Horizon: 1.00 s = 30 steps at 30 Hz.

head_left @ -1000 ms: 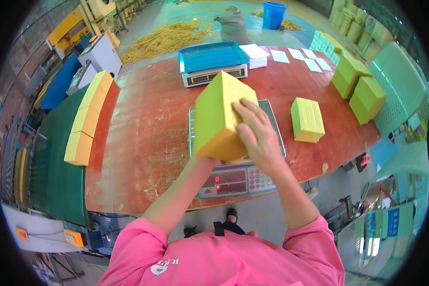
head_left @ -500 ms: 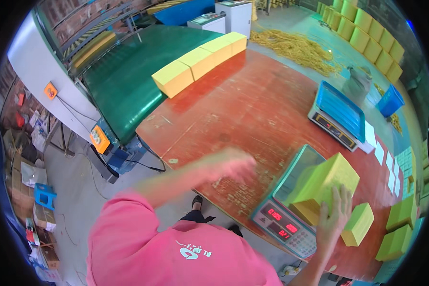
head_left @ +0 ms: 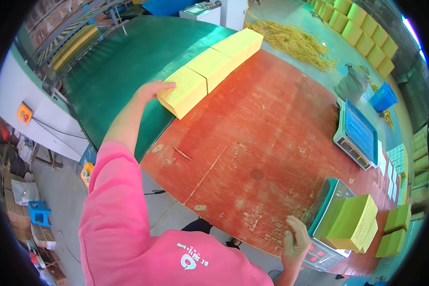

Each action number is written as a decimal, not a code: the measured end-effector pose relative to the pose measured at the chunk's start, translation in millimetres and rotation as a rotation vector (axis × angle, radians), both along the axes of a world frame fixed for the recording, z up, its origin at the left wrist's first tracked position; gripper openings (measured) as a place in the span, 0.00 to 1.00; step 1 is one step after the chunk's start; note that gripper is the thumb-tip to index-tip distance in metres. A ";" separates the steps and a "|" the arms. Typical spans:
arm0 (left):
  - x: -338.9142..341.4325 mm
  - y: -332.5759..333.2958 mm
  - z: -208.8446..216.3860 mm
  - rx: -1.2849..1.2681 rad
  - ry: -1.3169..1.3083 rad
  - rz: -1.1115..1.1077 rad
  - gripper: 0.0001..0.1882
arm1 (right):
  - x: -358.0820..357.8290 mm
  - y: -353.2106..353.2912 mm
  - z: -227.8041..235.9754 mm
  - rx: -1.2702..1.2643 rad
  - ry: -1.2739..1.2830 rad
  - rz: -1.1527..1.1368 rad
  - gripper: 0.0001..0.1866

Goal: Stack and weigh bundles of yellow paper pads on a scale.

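My left hand (head_left: 158, 89) grips the far left corner of the nearest yellow paper block (head_left: 183, 93), its fingertips over the top edge and some fingers hidden. That block stands at the near end of a row of similar blocks (head_left: 224, 55), along the seam between a green surface and a red table. At the lower right my right hand (head_left: 296, 242) is open and holds nothing, its fingers slightly bent beside a digital scale (head_left: 325, 205). A large yellow paper block (head_left: 350, 221) rests on the scale and hides part of its pan. Another block is partly hidden behind it.
The worn red table (head_left: 233, 157) adjoins the green conveyor-like surface (head_left: 114, 71). A second scale with a blue tray (head_left: 360, 126) stands at the right, near white paper sheets (head_left: 391, 181). More yellow blocks (head_left: 397, 217) sit at the right edge. Loose yellow strips (head_left: 291, 43) cover the floor beyond.
My left hand has swung from over the table up and left to the block row. My right hand has left the block on the scale and moved left. The view has shifted.
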<state>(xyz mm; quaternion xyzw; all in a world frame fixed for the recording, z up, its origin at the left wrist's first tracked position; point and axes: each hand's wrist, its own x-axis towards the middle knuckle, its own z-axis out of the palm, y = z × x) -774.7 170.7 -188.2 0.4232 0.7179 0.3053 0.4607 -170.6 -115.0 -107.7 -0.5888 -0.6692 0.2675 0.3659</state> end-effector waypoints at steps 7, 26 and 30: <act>62.3 -16.2 -1.9 -0.053 -0.144 -0.278 0.33 | -24.8 12.6 -2.1 -0.086 0.023 0.082 0.17; 407.5 -347.3 -14.9 0.209 -0.520 0.412 0.24 | 67.6 -42.3 -53.4 -0.149 -0.281 0.106 0.34; 441.0 -417.3 -49.5 -0.072 -0.806 0.502 0.29 | 61.3 -51.8 -66.2 -0.105 -0.212 0.140 0.33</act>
